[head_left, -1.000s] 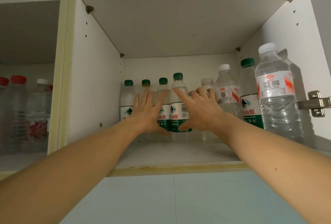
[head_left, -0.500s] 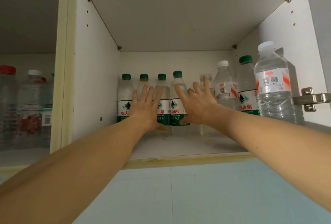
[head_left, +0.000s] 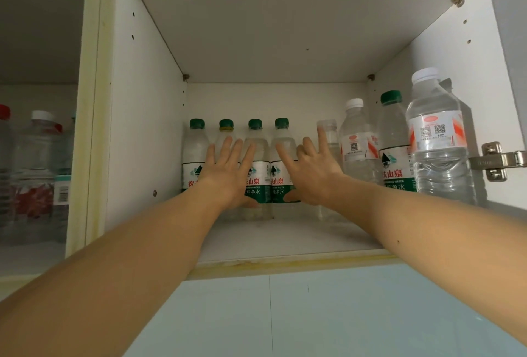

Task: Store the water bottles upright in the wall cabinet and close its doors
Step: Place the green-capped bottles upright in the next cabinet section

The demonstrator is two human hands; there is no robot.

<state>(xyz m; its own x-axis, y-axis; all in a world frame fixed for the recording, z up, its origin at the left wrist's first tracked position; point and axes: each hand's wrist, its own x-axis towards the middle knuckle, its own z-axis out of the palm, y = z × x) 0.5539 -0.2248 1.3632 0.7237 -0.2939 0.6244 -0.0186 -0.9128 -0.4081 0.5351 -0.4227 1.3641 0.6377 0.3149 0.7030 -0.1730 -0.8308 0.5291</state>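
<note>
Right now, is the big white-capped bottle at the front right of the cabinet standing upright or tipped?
Upright. The white-capped bottle stands on its base by the right wall, cap on top, label level.

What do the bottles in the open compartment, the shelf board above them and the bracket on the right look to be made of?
Bottles, e.g. the white-capped bottle: clear, glossy thin plastic; contents show through, ribbed walls.
Shelf board: probably white laminated board, matte; peg holes run up the side walls.
Hinge bracket: shiny silvery metal.
</note>
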